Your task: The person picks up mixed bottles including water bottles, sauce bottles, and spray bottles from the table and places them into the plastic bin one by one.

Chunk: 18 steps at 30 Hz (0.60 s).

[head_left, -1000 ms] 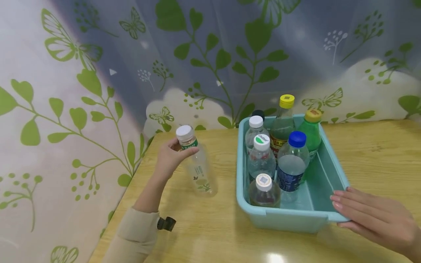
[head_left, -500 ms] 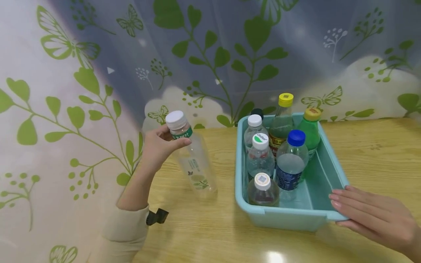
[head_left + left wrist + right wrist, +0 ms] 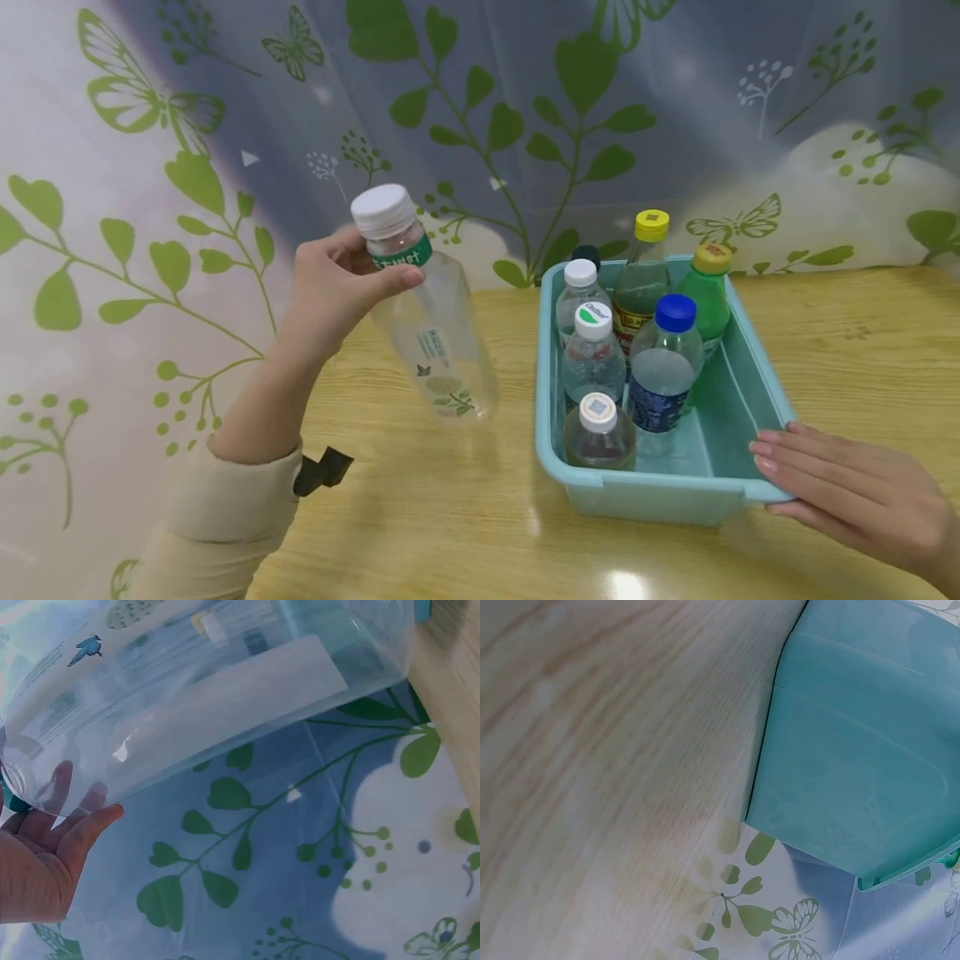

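Note:
A clear plastic bottle [image 3: 442, 342] with a white cap and green neck label leans in my left hand [image 3: 337, 287], its cap to the upper left. Thumb and fingers grip it around the neck. The left wrist view shows the bottle's transparent body [image 3: 225, 712] from the side, with the fingertips at its neck end. My right hand [image 3: 862, 492] rests on the near right corner of a light-blue plastic bin [image 3: 652, 492], fingers laid straight over the rim. The right wrist view shows the bin's outer wall [image 3: 847, 765], but not the hand.
Several capped bottles stand upright in the bin, including a blue-capped one [image 3: 663, 383], a green one [image 3: 707, 308] and a yellow-capped one [image 3: 643, 283]. The bin stands on a wooden table [image 3: 450, 517]. A leaf-patterned curtain [image 3: 465, 100] hangs behind and at left.
My left hand has moved up and to the left, bringing the bottle up with it, closer to the head camera. My right hand and the bin have stayed in place.

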Available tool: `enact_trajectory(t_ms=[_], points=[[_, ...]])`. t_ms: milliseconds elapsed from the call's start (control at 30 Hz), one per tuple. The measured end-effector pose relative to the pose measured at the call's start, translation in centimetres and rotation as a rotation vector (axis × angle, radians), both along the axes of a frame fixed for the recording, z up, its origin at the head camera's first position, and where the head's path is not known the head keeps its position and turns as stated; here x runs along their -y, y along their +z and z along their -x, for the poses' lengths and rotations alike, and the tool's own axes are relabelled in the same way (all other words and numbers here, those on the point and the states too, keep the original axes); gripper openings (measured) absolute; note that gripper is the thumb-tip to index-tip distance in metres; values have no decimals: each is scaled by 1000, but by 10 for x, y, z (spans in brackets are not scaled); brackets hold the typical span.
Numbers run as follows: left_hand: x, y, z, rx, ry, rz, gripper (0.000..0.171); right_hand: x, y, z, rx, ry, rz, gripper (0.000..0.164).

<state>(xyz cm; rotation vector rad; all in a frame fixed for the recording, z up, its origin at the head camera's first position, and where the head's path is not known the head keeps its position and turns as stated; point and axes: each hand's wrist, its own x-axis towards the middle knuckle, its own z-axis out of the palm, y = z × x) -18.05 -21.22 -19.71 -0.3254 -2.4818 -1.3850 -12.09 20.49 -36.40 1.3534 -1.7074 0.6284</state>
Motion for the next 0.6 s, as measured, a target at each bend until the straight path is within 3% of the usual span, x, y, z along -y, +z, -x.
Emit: enact_trajectory(t_ms=[233,433,600], points=[[-13,30,-5,25,-1,-11,47,0,2,-1,3,-3,4,36],[-23,47,-6,5,-77,-74,45,2,2,-2,6,13,27,36],[-28,61,-11,-34,-135,-128,44,6,-6,5,-50,56,88,34]])
